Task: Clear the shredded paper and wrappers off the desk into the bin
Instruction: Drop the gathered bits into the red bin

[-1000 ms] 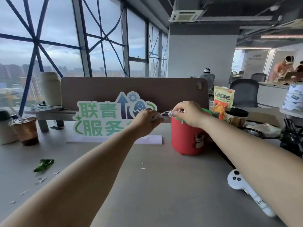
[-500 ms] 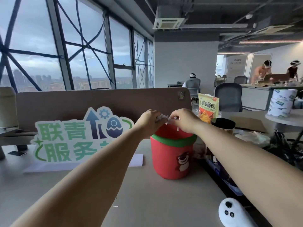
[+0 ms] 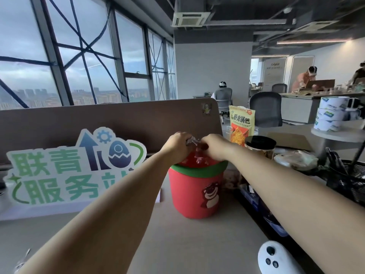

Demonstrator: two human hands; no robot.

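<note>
Matte desk (image 3: pixel 197 244), left hand (image 3: pixel 175 144), right hand (image 3: pixel 214 147) pinching crinkly wrapper (image 3: pixel 192 140)

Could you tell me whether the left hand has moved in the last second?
Yes: the left hand has shifted right, from beside the red bear-print plastic bin to above its open mouth, gripping a crinkled clear wrapper.

the crumpled wrapper (image 3: pixel 191 140) is blurred and half hidden, and the white controller (image 3: pixel 276 260) runs off the bottom.
</note>
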